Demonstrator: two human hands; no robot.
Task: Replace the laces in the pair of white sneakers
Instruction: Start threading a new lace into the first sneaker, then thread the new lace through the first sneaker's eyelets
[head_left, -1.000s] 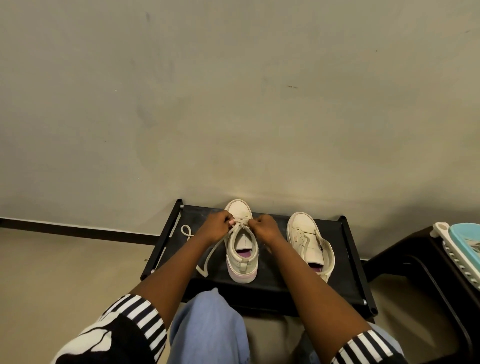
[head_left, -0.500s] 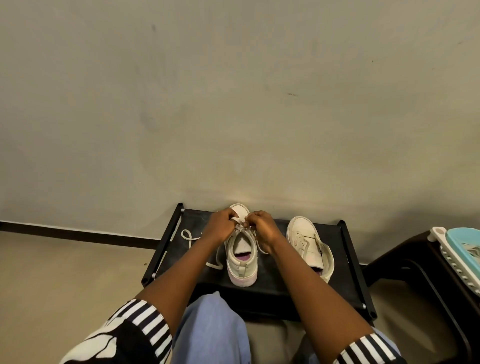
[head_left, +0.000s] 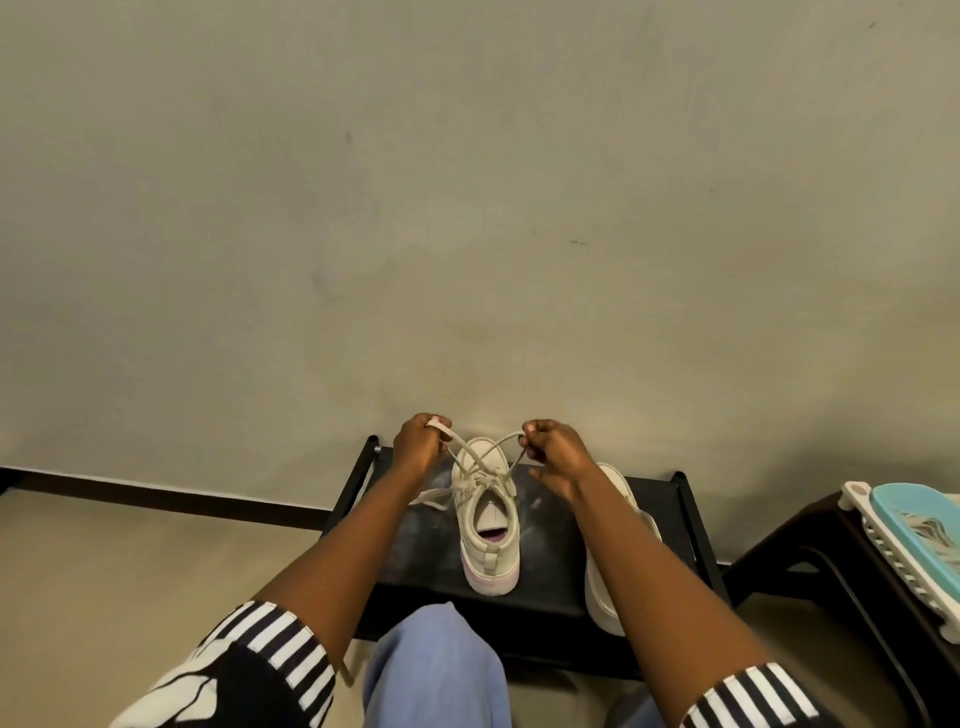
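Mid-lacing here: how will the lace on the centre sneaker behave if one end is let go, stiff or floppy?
Probably floppy: the lace runs straight only where the left hand and right hand pull it taut, while its free tail lies limp on the black rack. Likely light, too: the sneaker sits flat under the pull.

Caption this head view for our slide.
Left hand and right hand pinch crossed cream lace ends above a white sneaker on a black bench.
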